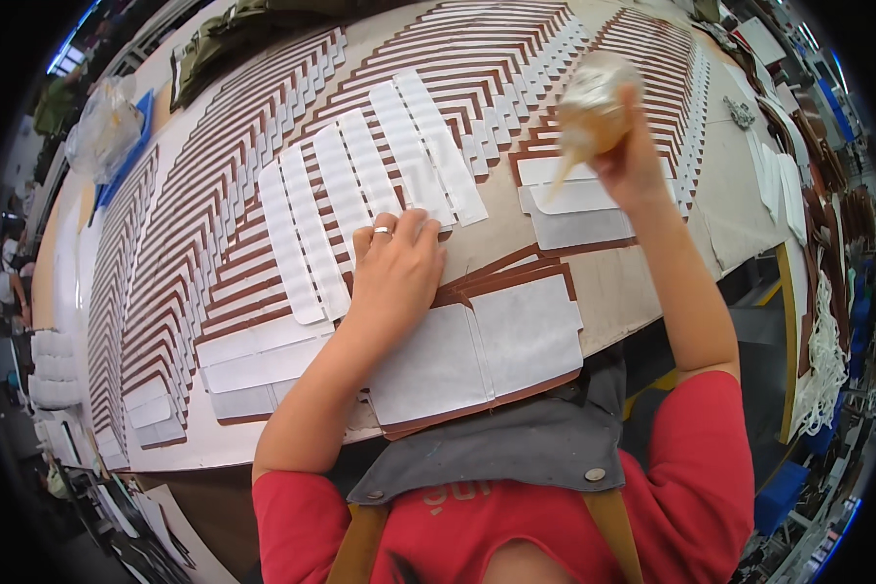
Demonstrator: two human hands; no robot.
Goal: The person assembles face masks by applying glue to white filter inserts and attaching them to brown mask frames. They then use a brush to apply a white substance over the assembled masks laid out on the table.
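1. Currently, the right hand (633, 159) is gripping a clear bottle (596, 100), nozzle tilting down above brown-edged panels (579, 229).
2. The left hand (396, 274) is resting on white strips (370, 161), fingers bending close together; whether they're pinching, I'm not able to tell.

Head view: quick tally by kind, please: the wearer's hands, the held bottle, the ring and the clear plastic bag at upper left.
Hands: 2, left hand and right hand
Bottle: 1
Ring: 1
Clear plastic bag: 1
Total: 5
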